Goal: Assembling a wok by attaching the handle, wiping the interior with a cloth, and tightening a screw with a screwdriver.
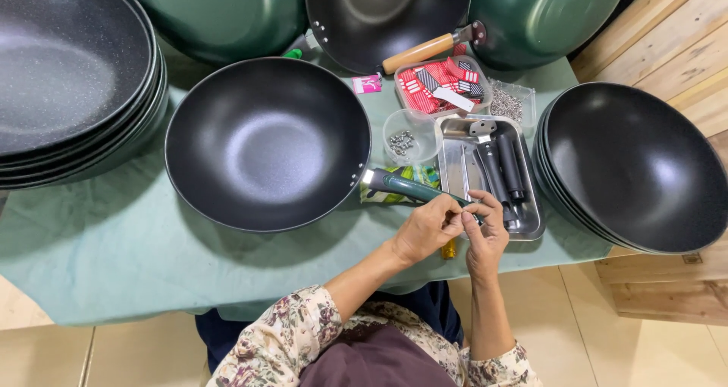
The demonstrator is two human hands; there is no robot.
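A black wok [265,141] lies open side up on the green cloth [114,243], with a dark green handle [413,188] joined to its right rim. Both my hands meet at the handle's free end. My left hand [426,229] grips that end from the left with its fingers closed. From the right, my right hand [485,235] pinches the same tip with fingertips. A small yellow object [449,249] pokes out below the two hands; I cannot tell which hand holds it.
A metal tray [452,176] with black handles sits right of the wok. Behind it are a clear cup of screws [402,141], a box of red packets [444,87] and a box of small metal parts [506,103]. Stacked woks stand left [68,76] and right [637,167].
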